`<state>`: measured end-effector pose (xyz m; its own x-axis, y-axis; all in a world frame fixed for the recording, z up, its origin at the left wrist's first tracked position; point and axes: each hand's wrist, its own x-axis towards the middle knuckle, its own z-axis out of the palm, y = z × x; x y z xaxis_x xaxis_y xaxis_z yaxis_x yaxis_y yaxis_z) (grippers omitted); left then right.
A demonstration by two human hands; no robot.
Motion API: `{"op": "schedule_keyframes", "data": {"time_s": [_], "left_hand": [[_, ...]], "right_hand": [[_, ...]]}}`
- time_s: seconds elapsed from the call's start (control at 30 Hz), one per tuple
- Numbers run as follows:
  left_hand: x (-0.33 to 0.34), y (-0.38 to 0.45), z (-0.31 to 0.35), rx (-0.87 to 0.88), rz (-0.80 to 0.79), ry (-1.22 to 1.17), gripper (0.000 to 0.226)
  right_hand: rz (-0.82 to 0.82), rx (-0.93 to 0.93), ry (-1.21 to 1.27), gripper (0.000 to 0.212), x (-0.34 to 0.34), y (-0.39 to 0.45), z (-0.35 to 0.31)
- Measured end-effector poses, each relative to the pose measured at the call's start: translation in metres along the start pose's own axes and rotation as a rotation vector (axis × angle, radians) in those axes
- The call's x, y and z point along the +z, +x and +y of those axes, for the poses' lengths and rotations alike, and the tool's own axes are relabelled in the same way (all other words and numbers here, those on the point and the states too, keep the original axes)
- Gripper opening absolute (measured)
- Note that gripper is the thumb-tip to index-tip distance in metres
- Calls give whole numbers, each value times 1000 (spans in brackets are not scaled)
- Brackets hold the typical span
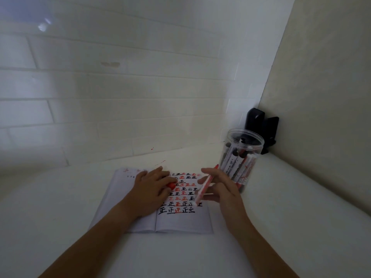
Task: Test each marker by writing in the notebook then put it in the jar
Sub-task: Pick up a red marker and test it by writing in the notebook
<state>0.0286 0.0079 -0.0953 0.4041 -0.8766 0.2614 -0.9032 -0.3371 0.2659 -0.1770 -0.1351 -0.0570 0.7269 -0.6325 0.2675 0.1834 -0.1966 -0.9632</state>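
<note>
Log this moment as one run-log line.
right hand: holds red-and-white marker | left hand: red cap, on open notebook | clear plastic jar: holds markers

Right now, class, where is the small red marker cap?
In the head view, the small red marker cap sits under the fingers of the left hand, over the open white notebook, left of the red marker held by the right hand.

One notebook (180, 221), one jar (241, 157), two hands.

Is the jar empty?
No, the clear jar beside the notebook already has several markers standing inside it.
</note>
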Motion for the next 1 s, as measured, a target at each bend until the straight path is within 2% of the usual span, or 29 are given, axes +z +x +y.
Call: {"op": "schedule_keyframes", "data": {"time_s": [0.03, 0.13, 0.3, 0.33, 0.43, 0.57, 0.77, 1.0], "left_hand": [[0, 0, 0, -2, -7, 10, 66], [0, 0, 1, -1, -8, 21, 67], [3, 2, -2, 14, -7, 18, 61], [3, 3, -3, 15, -6, 11, 60], [1, 7, -5, 20, -23, -46, 60], [-3, 15, -13, 10, -38, -88, 61], [-2, 23, -24, -28, 3, -49, 65], [-1, 21, -25, 3, -47, -9, 73]], "right_hand": [[-17, 32, 13, 38, 0, -1, -2], [-73, 36, -65, 6, 7, -4, 0], [-70, 70, -126, 32, 14, -4, 6], [-59, 84, -106, 32, 13, -3, 7], [-59, 95, -79, 10, 9, -1, 8], [-28, 85, -105, 6, 6, -1, 8], [21, 98, -248, 20, 5, 2, 12], [50, 121, -338, 24, 8, 2, 13]]}}
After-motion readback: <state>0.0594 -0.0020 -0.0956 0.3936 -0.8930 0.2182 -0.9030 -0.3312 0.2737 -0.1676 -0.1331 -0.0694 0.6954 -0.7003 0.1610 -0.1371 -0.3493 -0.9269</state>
